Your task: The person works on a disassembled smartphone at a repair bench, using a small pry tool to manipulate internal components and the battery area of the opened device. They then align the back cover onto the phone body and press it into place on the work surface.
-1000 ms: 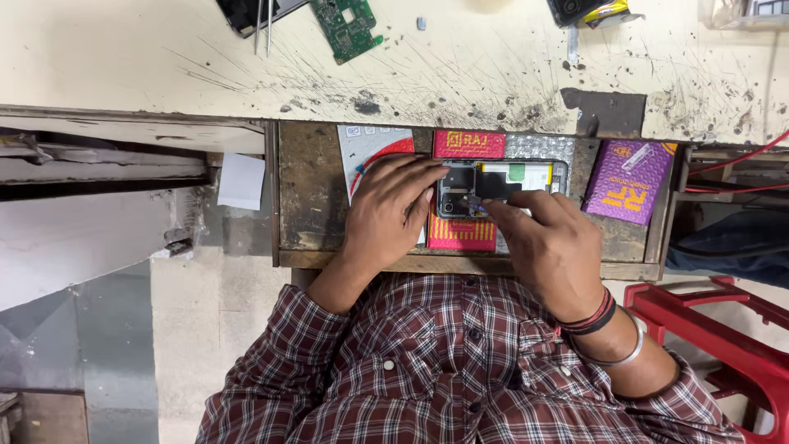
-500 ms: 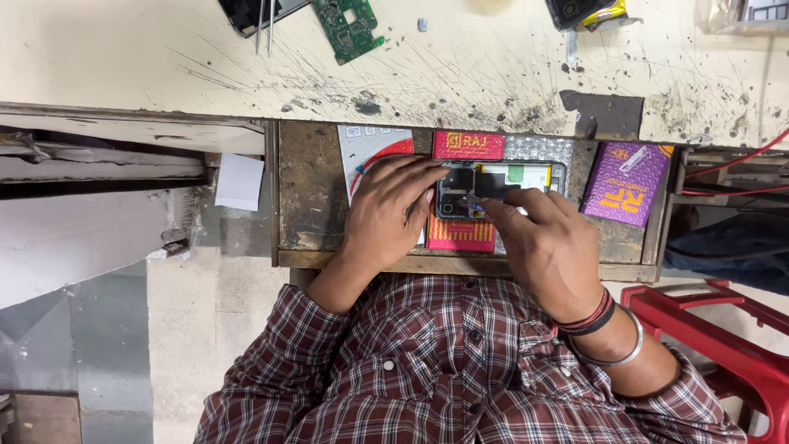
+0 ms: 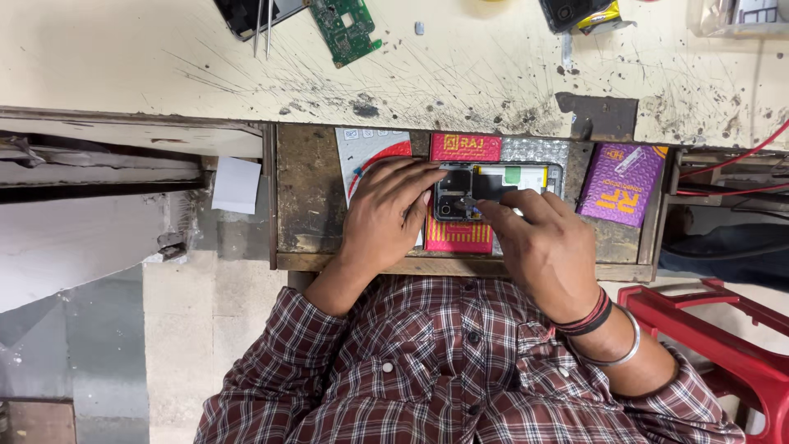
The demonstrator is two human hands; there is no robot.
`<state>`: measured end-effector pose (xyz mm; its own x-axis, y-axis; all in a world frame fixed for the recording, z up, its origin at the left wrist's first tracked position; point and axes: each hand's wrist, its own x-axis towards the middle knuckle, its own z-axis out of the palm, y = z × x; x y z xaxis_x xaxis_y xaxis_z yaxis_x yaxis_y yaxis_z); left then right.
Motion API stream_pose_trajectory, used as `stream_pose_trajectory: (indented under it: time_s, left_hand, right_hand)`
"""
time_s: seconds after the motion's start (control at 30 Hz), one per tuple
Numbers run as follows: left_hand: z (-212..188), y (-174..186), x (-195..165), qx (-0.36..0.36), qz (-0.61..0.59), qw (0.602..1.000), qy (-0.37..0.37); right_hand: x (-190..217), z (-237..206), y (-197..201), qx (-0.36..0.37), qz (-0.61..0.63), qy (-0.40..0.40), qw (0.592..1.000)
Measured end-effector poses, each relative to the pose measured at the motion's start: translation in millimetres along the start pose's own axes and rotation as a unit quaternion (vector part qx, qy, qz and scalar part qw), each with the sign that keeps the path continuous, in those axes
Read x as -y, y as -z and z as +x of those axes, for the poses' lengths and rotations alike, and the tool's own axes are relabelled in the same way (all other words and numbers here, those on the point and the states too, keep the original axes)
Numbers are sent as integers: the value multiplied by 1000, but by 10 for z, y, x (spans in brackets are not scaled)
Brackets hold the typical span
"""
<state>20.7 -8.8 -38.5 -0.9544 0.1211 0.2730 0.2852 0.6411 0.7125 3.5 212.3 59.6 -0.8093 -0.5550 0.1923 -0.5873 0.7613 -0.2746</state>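
Note:
An opened phone [image 3: 503,182] with its back cover off lies in a wooden drawer [image 3: 306,193], on top of a red packet [image 3: 466,149]. My left hand [image 3: 385,212] rests over the phone's left end, with its fingers steadying the edge by the dark camera block. My right hand [image 3: 546,247] comes in from the lower right. Its thumb and forefinger tips are pinched together on the phone's exposed inside, just right of the camera block. Whether a small part sits between those fingertips is too small to tell.
A purple packet [image 3: 621,186] and a white-and-red card [image 3: 370,148] lie in the drawer. On the scratched workbench [image 3: 164,66] above are a green circuit board [image 3: 346,29], tweezers [image 3: 263,25] and dark phone parts [image 3: 571,12]. A red plastic stool [image 3: 727,329] stands at the right.
My right hand has slid down and left off the phone's right half, uncovering the battery area, and its fingertips now meet near the camera block. My left hand has barely moved.

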Motion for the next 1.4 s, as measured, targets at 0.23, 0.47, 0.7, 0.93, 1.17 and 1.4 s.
stream_pose_trajectory:
  time_s: [0.23, 0.47, 0.7, 0.93, 1.17, 1.4]
  left_hand:
    - [-2, 22, -10, -6, 9, 1000, -4]
    - [6, 33, -19, -15, -2, 1000, 3]
    - [8, 38, -39, -10, -1, 1000, 5]
    - [17, 18, -21, 0, 14, 1000, -10]
    - [-1, 13, -1, -11, 1, 1000, -14]
    - [17, 24, -16, -4, 9, 1000, -14]
  right_hand:
    - [-31, 13, 10, -13, 18, -10, 1000]
    - [-71, 52, 0, -31, 41, -21, 998]
    - [-36, 74, -11, -10, 16, -15, 1000]
    - [10, 129, 3, 14, 1, 6, 1000]
    - [25, 135, 1, 9, -6, 1, 1000]
    - [48, 160, 35, 19, -24, 29, 999]
